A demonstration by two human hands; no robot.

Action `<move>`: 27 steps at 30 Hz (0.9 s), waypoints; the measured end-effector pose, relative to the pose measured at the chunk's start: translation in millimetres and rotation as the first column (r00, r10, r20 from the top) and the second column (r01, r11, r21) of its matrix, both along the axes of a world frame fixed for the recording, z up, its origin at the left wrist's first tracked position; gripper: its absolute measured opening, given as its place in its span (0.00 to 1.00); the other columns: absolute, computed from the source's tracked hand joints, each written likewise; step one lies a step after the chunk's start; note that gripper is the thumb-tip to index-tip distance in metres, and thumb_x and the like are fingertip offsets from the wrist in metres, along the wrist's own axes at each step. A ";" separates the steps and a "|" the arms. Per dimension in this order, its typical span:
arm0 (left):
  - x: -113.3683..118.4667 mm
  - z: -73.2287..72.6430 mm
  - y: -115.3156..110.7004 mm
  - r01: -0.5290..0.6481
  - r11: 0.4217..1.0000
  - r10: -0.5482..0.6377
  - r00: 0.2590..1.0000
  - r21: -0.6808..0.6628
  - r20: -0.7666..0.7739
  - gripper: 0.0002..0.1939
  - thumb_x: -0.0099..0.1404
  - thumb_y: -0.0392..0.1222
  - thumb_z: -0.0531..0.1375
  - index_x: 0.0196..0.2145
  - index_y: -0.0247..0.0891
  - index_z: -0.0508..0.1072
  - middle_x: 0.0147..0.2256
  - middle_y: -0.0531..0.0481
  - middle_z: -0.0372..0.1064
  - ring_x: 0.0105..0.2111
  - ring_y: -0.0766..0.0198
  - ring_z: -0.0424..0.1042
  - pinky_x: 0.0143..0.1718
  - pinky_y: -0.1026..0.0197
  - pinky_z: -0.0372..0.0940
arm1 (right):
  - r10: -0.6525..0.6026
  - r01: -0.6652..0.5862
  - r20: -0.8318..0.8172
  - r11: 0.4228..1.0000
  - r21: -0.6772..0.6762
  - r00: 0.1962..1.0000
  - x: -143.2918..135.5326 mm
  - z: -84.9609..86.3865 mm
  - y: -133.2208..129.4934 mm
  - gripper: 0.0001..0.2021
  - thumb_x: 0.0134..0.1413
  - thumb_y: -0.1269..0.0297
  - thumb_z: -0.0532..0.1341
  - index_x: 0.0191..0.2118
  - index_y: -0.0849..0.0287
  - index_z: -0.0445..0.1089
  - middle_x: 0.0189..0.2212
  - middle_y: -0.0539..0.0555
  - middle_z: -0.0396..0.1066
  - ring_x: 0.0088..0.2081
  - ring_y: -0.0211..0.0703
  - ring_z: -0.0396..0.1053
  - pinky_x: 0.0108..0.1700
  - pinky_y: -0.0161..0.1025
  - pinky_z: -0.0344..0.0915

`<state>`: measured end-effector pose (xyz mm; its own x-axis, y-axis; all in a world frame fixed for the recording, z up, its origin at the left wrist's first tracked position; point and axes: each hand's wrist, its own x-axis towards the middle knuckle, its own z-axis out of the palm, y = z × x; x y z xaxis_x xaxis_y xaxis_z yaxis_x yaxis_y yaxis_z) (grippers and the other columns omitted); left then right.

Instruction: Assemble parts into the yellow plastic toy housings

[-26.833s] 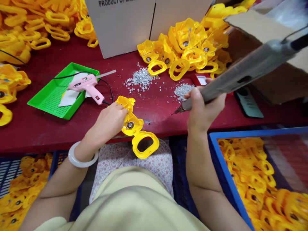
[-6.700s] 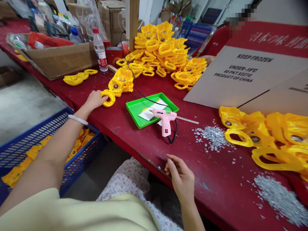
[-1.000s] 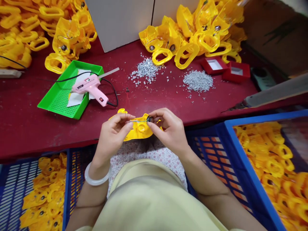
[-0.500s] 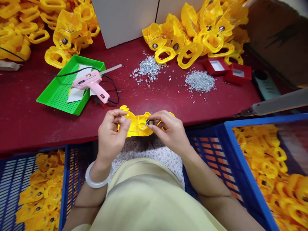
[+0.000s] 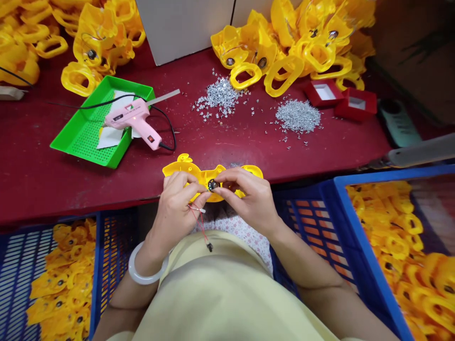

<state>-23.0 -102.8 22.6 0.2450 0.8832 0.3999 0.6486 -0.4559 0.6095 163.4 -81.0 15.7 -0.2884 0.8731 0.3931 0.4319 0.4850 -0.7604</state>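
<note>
A yellow plastic shell half (image 5: 179, 166) lies open at the table's front edge, partly covered by both hands. My right hand (image 5: 247, 194) pinches a small round speaker (image 5: 213, 185) between thumb and fingers, over the middle of the shell. Close against it, my left hand (image 5: 179, 201) is closed in a pinch on thin wires (image 5: 196, 208). Red strands hang below that hand and end in a small black connector (image 5: 209, 246). Whether the wires join the speaker is hidden by the fingertips.
A pink glue gun (image 5: 137, 121) rests across a green basket (image 5: 90, 128). Two piles of screws (image 5: 298, 115) and two red boxes (image 5: 355, 103) lie further back. Yellow shells (image 5: 284, 47) are heaped behind. Blue crates (image 5: 339, 189) of yellow parts stand at both sides.
My left hand has come down and right, closer to the speaker, and the red wires with the connector now show below it. The speaker has shifted slightly left.
</note>
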 end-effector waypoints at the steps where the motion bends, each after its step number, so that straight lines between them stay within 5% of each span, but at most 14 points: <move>1: 0.1 -1.0 -0.4 -0.002 1.000 0.002 1.000 0.013 -0.031 0.06 0.69 0.39 0.59 0.33 0.38 0.73 0.34 0.49 0.69 0.38 0.60 0.69 0.43 0.55 0.61 | 0.006 -0.007 0.022 1.000 0.019 1.000 1.0 -1.1 1.4 0.03 0.60 0.65 0.62 0.39 0.56 0.72 0.34 0.52 0.76 0.32 0.38 0.72 0.34 0.37 0.70; 6: 1.9 -6.9 -2.4 0.035 0.997 -0.024 0.987 0.065 -0.159 0.05 0.70 0.37 0.57 0.35 0.38 0.71 0.38 0.48 0.74 0.43 0.59 0.72 0.49 0.51 0.60 | 0.029 -0.052 0.213 0.993 0.102 0.977 7.1 -7.8 7.2 0.04 0.62 0.66 0.60 0.39 0.56 0.73 0.36 0.54 0.77 0.39 0.44 0.74 0.43 0.42 0.70; 11: 3.4 -12.6 -3.9 0.039 0.994 -0.015 0.973 0.099 -0.230 0.03 0.69 0.35 0.58 0.37 0.38 0.72 0.39 0.48 0.76 0.46 0.57 0.73 0.54 0.48 0.58 | -0.008 -0.061 0.395 0.985 0.163 0.919 5.6 -13.4 8.7 0.09 0.64 0.65 0.57 0.36 0.58 0.75 0.35 0.57 0.77 0.37 0.46 0.70 0.39 0.44 0.66; 27: 0.6 -12.2 -2.3 0.066 0.994 -0.039 0.961 0.090 -0.272 0.03 0.67 0.36 0.60 0.40 0.37 0.73 0.39 0.47 0.77 0.47 0.54 0.73 0.56 0.45 0.56 | -0.052 -0.087 0.461 0.957 0.276 0.886 2.4 -22.9 11.2 0.12 0.65 0.66 0.55 0.32 0.59 0.73 0.31 0.56 0.73 0.35 0.44 0.62 0.35 0.41 0.61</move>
